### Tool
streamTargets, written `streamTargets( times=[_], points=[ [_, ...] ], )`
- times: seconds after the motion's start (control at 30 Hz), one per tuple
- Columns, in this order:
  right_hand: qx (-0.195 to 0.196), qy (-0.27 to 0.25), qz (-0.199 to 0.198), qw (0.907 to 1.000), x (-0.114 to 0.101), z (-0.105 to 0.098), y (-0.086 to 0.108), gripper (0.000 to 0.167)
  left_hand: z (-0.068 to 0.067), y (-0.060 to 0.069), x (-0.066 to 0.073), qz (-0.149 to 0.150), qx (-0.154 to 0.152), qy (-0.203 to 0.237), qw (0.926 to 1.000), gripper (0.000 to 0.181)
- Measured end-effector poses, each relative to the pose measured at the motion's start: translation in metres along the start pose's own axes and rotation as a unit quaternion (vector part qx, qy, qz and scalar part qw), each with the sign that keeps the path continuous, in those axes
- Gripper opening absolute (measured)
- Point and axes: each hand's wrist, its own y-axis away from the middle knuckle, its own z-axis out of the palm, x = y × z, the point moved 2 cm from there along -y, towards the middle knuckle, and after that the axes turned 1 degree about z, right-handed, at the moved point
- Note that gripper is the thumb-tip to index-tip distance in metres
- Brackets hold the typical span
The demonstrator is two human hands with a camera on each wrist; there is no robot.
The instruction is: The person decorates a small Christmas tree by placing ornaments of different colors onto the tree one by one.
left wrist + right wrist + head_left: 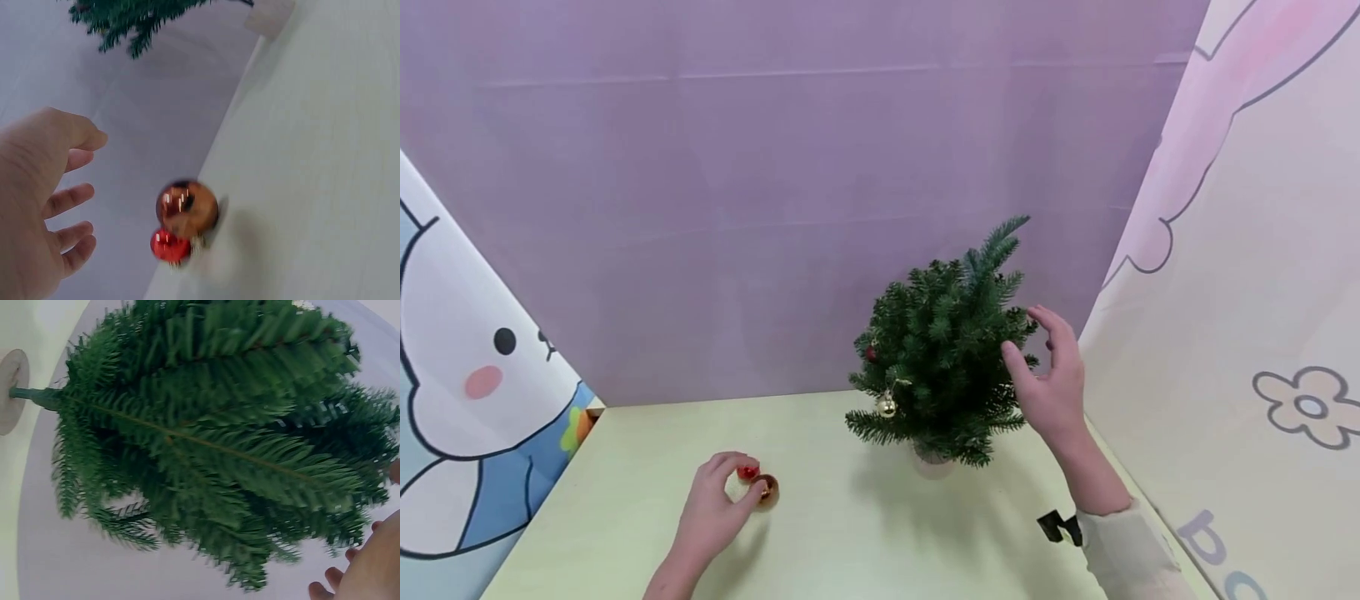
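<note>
In the head view my left hand point(713, 507) hovers at a shiny brown bauble point(766, 493) and a smaller red one point(747, 472). The left wrist view shows its fingers spread and bent, apart from the brown bauble point(186, 210) and the red bauble point(169, 245), which lie together. A small green tree point(936, 342) stands on a round pale base point(934, 468), with a gold ball point(887, 406) and a red ball point(871, 354) on its left side. Beside its right branches is my right hand point(1054, 387), thumb and fingers apart; whether it touches them I cannot tell.
A small black object point(1060, 527) lies on the pale table point(820, 550) by the right sleeve point(1131, 550). Behind the tree rises a purple backdrop point(760, 208), and printed panels flank the table on both sides.
</note>
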Motion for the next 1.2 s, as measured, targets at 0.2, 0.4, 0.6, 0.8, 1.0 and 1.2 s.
streamTargets(
  times=[0.2, 0.4, 0.6, 0.8, 1.0, 1.2],
  points=[
    [-0.067, -0.006, 0.065, 0.9956, 0.041, 0.004, 0.003, 0.059, -0.006, 0.005, -0.021, -0.025, -0.016, -0.031, 0.9991, 0.024],
    [-0.083, -0.004, 0.065, 0.9945, 0.041, 0.006, 0.009, 0.058, 0.003, 0.018, -0.030, -0.061, -0.041, -0.065, 0.9952, 0.024],
    [-0.084, 0.009, 0.080, 0.9933, 0.040, 0.007, 0.013, 0.061, 0.013, 0.025, -0.029, -0.097, -0.051, -0.115, 0.9873, 0.036],
    [-0.093, 0.000, 0.103, 0.9904, 0.024, 0.008, 0.016, 0.060, 0.021, 0.020, -0.033, -0.125, -0.042, -0.155, 0.9790, 0.068],
    [-0.092, -0.017, 0.114, 0.9891, 0.006, 0.009, 0.016, 0.059, 0.024, 0.014, -0.035, -0.134, -0.043, -0.167, 0.9760, 0.070],
    [-0.084, -0.025, 0.119, 0.9890, 0.018, 0.010, 0.016, 0.057, 0.020, 0.017, -0.037, -0.142, -0.051, -0.156, 0.9763, 0.047]
  ],
)
